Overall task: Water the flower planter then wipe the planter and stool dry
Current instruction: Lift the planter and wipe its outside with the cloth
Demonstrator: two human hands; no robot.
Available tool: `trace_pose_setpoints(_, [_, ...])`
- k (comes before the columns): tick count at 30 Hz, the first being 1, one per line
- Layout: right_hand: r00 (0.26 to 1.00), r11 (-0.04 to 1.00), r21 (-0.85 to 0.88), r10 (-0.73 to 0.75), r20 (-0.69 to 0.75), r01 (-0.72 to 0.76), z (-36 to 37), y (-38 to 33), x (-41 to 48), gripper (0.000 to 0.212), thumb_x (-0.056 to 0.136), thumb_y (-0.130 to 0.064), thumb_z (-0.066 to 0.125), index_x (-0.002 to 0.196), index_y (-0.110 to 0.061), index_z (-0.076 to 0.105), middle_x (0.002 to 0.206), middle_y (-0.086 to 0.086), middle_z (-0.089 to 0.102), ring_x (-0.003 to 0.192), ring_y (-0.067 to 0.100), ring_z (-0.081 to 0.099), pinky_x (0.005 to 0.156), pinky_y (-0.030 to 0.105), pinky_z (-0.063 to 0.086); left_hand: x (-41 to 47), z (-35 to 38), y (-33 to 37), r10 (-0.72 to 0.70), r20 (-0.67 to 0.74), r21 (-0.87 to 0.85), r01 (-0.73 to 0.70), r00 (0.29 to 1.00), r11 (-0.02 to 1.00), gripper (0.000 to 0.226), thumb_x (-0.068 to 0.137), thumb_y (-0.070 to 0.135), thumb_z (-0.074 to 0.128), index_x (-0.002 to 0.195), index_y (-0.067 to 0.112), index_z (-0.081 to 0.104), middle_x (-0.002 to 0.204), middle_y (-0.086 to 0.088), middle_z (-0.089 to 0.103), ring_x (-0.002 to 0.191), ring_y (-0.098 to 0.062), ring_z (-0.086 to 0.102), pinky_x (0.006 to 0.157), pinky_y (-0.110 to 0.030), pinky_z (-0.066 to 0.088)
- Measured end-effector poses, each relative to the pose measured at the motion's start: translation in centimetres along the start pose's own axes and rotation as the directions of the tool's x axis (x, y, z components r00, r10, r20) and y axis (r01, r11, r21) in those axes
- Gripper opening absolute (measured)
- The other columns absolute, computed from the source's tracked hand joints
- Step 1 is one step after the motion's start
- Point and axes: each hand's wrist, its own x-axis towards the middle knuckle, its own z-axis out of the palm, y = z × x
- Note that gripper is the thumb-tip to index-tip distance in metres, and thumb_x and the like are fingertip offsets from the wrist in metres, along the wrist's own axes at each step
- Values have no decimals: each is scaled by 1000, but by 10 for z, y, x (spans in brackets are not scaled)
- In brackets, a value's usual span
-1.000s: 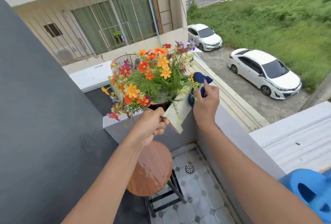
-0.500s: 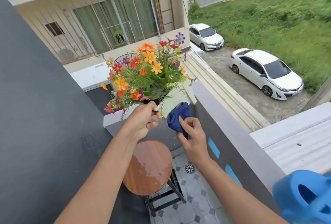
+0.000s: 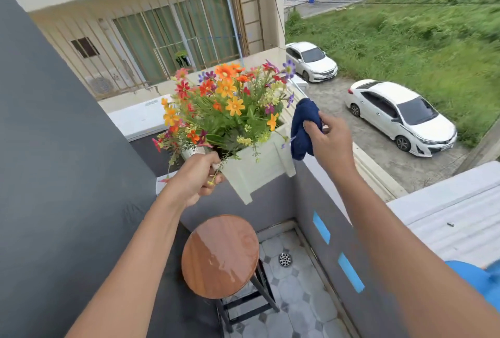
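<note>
Above round wet wooden stool: white square flower planter, tilted, left hand fingers gripping rim; right hand fingers pinching bunched dark-blue cloth just right.

The left hand gripped the near-left rim of the white planter, holding it tilted in the air above the round wooden stool. Orange, red and purple flowers filled the planter. The right hand clutched a bunched dark blue cloth against the planter's right side. The stool's seat shone wet, with droplets across it. It stood on grey tiled floor beside a drain. A blue watering can showed at the near right edge.
</note>
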Motion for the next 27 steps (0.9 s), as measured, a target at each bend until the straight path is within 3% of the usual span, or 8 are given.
trace_pose_setpoints(5, [899,970,47,200,390,-237,2,-4,15,34,81,-29,60,71,4,61,66,30,64,51,31,57,60,34,41,-7,0,2,-22,64,116,14,998,993,8,90,14,43,84,12,39,61,-7,32,29,-8,33,38,-13,13])
trace_pose_setpoints(7, [873,937,122,250,419,-327,5,-7,13,45,77,-36,62,75,8,56,67,35,58,49,34,50,57,44,40,-10,1,2,-22,66,111,15,998,994,7,94,15,41,88,12,38,65,-7,29,32,-9,35,40,-15,10])
trace_pose_setpoints(10, [845,900,195,265,464,-389,4,-18,7,38,72,-36,62,75,-1,47,64,21,44,53,35,39,55,45,30,-13,-2,3,-19,84,159,6,996,987,4,95,17,39,93,13,39,62,-9,38,38,-12,25,40,-14,10])
trace_pose_setpoints(15, [761,895,106,301,575,-434,3,-17,1,41,69,-31,70,93,-4,51,65,29,40,56,37,43,59,45,33,-8,-12,6,47,115,323,-82,992,943,26,93,28,42,72,13,35,52,-7,41,33,-11,23,40,-16,16])
trace_pose_setpoints(19, [788,893,27,382,483,-449,7,-21,-5,21,86,-4,59,71,-8,44,42,6,37,41,24,38,50,31,27,-4,-15,3,77,51,396,-91,996,914,31,90,40,44,82,11,54,49,-6,47,36,-15,28,42,-21,20])
trace_pose_setpoints(21, [792,877,28,419,444,-480,14,-21,-10,14,82,-3,51,70,-5,44,44,26,52,41,36,45,48,39,25,-5,-9,4,112,-31,317,-96,993,944,28,93,41,46,91,17,62,47,-6,50,39,-17,32,43,-21,22])
trace_pose_setpoints(23, [810,866,33,451,375,-498,22,-19,-16,11,79,-7,48,70,-2,45,49,40,50,43,42,42,46,41,21,-3,-4,4,172,-153,211,-138,973,968,29,93,39,49,87,16,65,49,-6,54,43,-19,37,45,-22,25])
trace_pose_setpoints(27, [866,877,83,447,223,-474,31,-19,-27,20,75,-8,48,58,-9,38,41,25,49,40,48,55,41,27,32,0,0,-12,253,-458,200,-178,852,963,30,86,18,49,66,8,68,43,0,58,54,-27,49,49,-30,36])
